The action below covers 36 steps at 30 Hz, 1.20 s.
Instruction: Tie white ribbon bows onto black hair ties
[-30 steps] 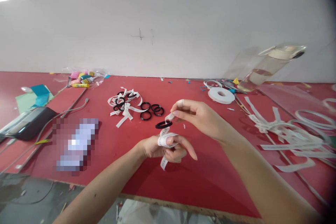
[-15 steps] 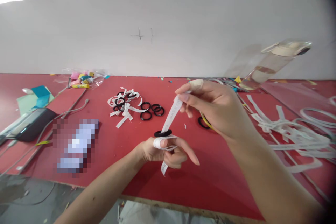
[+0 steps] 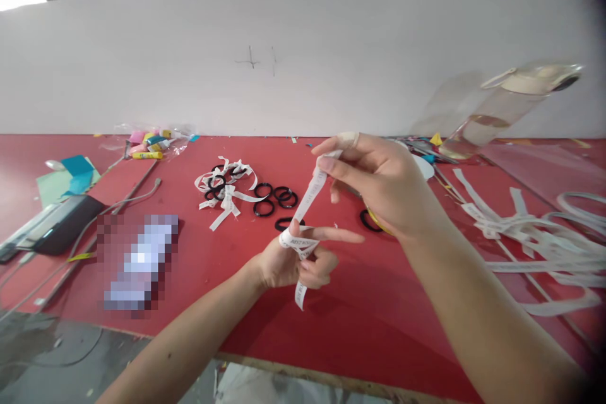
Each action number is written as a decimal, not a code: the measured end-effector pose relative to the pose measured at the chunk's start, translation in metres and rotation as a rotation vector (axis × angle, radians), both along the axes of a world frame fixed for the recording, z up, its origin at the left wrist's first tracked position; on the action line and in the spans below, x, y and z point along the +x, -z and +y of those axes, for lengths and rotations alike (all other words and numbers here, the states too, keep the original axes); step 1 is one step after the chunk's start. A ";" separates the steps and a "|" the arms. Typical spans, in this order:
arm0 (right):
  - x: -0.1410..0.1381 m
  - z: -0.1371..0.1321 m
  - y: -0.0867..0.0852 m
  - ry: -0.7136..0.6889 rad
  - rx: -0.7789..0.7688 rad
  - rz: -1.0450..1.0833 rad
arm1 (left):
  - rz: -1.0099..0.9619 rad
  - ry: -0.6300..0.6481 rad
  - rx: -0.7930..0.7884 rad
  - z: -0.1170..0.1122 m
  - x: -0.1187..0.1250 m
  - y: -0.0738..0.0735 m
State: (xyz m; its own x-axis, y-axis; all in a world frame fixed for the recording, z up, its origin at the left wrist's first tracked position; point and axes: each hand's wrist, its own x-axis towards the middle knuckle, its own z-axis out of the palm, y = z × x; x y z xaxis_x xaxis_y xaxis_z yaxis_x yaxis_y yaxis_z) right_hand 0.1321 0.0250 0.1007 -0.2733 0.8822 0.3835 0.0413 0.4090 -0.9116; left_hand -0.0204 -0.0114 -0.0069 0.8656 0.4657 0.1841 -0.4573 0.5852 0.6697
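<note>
A white printed ribbon loops around the thumb and stretched index finger of my left hand. The curled lower fingers of that hand close on it, and a short tail hangs below. My right hand, a pale bandage on one finger, pinches the ribbon's upper end and holds it taut above the left thumb. Just behind the left thumb is a black hair tie; whether it touches the ribbon is partly hidden. Beneath my right hand shows a black and yellow loop, mostly covered, its kind unclear.
Several black hair ties lie on the red table, beside hair ties with white bows. Loose ribbons spread at right, near a tilted bottle. A blurred-out rectangle and a dark case lie left.
The ribbon now crosses over my left thumb and index finger, and my left hand has risen slightly. The hair tie appears lower behind the thumb. My right hand still pinches the upper end.
</note>
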 end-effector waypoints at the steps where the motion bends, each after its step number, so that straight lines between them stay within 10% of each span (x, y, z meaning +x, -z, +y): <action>1: 0.001 0.001 0.000 -0.005 0.003 0.014 | 0.011 -0.024 -0.007 0.000 0.000 0.000; 36: 0.010 0.013 0.007 0.097 0.006 0.148 | 0.210 -0.101 0.038 0.003 0.001 -0.002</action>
State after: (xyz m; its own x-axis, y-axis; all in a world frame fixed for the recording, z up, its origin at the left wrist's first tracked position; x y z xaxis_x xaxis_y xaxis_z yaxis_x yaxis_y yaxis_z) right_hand 0.1419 0.0384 0.0938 -0.1271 0.8993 0.4185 -0.0535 0.4151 -0.9082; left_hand -0.0198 -0.0080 -0.0048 0.8362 0.5479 0.0242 -0.3607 0.5162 0.7768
